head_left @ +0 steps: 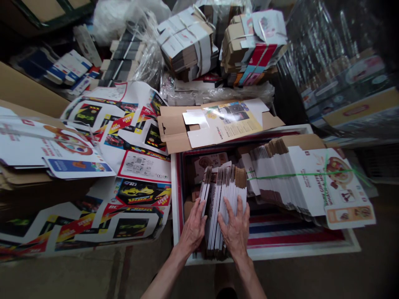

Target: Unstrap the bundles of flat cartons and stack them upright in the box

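Observation:
A stack of flat folded cartons stands on edge inside a white-rimmed crate, white edges up and brown ends at the far side. My left hand grips the stack's left side, fingers close together and thumb bent against the outer cartons. Across the right part of the stack lies my right hand, its fingers spread and touching the carton edges. To the right, a bundle of flat cartons tied with green string leans over the crate. What lies under the stack is hidden.
An unfolded carton lies across the crate's far edge. Printed car-toy sheets and another carton pile are on the left. Behind are strapped carton bundles and plastic film; a wrapped stack stands at right.

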A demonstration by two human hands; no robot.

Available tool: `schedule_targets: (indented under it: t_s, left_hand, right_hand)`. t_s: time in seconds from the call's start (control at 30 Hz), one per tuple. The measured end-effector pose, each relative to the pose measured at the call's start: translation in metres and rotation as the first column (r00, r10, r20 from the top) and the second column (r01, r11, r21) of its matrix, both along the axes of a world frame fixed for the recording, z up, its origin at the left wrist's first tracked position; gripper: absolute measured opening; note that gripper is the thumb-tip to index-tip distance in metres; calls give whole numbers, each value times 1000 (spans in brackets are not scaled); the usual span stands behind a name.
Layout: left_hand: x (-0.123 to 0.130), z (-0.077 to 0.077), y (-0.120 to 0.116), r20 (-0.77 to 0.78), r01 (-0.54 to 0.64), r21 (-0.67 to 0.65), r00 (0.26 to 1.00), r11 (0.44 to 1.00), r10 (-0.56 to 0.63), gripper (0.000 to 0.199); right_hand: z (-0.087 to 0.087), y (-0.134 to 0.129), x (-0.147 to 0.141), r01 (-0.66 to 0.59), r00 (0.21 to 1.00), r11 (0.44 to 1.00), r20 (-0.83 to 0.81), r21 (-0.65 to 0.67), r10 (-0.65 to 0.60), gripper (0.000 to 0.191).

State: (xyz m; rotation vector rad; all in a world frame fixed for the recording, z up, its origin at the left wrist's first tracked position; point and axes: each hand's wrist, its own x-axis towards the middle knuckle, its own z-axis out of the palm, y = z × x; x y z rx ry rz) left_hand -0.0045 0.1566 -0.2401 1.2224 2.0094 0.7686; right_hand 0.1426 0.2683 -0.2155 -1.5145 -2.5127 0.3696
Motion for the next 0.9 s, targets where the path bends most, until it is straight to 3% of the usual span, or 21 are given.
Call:
schedule_targets:
  t_s: [0.33, 0.53, 0.73, 0.9]
  left_hand:
    - [-2, 4, -1, 39, -31, -116, 999, 993, 36, 49]
    - [1, -8, -5, 18, 4, -16, 1000, 1000, -3, 53]
    - [2, -9, -7, 8, -27, 63, 1000, 998, 27, 65]
    - [3, -13, -8, 9, -27, 62, 1000, 998, 26, 73]
  right_hand:
    - [-2, -1, 0, 18, 1000, 1000, 18, -23, -18, 54]
    - [-3, -1, 1, 20, 999, 999, 25, -27, -19, 55]
    - [-1, -1, 0, 24, 1000, 1000, 13, -12, -24, 52]
    - [-1, 0, 0, 30, 999, 999, 12, -33, -30, 51]
